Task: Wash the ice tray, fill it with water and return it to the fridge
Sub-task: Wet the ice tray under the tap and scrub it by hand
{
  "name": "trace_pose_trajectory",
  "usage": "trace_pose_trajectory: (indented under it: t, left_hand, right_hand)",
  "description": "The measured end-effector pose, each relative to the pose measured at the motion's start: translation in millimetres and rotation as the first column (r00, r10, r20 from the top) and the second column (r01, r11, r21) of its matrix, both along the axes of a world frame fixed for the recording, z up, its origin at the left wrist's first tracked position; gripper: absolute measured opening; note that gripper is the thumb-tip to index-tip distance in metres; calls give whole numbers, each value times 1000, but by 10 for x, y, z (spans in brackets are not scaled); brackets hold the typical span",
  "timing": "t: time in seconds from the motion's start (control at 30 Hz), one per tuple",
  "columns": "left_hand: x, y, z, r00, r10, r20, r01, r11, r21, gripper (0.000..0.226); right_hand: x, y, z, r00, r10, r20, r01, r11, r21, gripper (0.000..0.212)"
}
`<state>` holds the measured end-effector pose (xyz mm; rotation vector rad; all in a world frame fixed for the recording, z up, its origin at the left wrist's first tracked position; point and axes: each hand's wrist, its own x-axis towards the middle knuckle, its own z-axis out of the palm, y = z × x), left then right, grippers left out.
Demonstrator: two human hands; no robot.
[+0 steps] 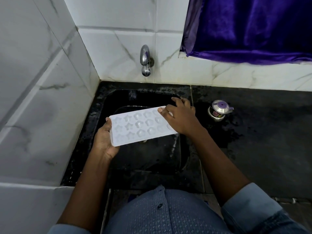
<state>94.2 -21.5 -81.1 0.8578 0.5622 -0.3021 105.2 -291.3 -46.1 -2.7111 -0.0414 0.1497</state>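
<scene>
A white ice tray (141, 125) with star and round moulds is held flat over the black sink (101, 112), cavities facing up. My left hand (104, 141) grips its near left end from below. My right hand (180, 119) holds its far right end, thumb on top and fingers over the edge. A chrome tap (145, 60) sticks out of the tiled wall above the sink; no water runs from it.
A small steel pot with a purple lid (218, 111) stands on the wet black counter (261, 132) right of the sink. White marble-look tiles (42, 98) wall the left side and back. A purple curtain (249, 27) hangs at upper right.
</scene>
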Motion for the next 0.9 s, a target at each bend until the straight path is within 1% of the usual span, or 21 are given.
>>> trace_pose_trajectory:
  t: [0.1, 0.17, 0.33, 0.47, 0.63, 0.9]
  left_hand:
    - [-28, -17, 21, 1000, -13, -8, 13, 1000, 8, 53]
    - [-37, -20, 23, 1000, -18, -11, 18, 1000, 9, 54]
    - [-48, -17, 36, 1000, -23, 13, 23, 1000, -10, 55]
    - [-29, 14, 33, 1000, -21, 21, 21, 1000, -5, 55]
    - [-32, -7, 16, 1000, -22, 7, 22, 1000, -2, 55]
    - [-33, -30, -27, 1000, -21, 8, 21, 1000, 15, 57]
  right_hand:
    - [-5, -7, -5, 1000, 22, -22, -21, 998, 52, 55]
    - [-6, -28, -13, 999, 34, -3, -34, 997, 62, 52]
    - [9, -72, -13, 999, 29, 43, -30, 999, 29, 52]
    - [1, -64, -35, 999, 24, 42, -24, 1000, -7, 52]
    - [-17, -45, -28, 998, 50, 36, -51, 999, 12, 49]
    - [45, -92, -32, 999, 16, 36, -15, 999, -33, 51]
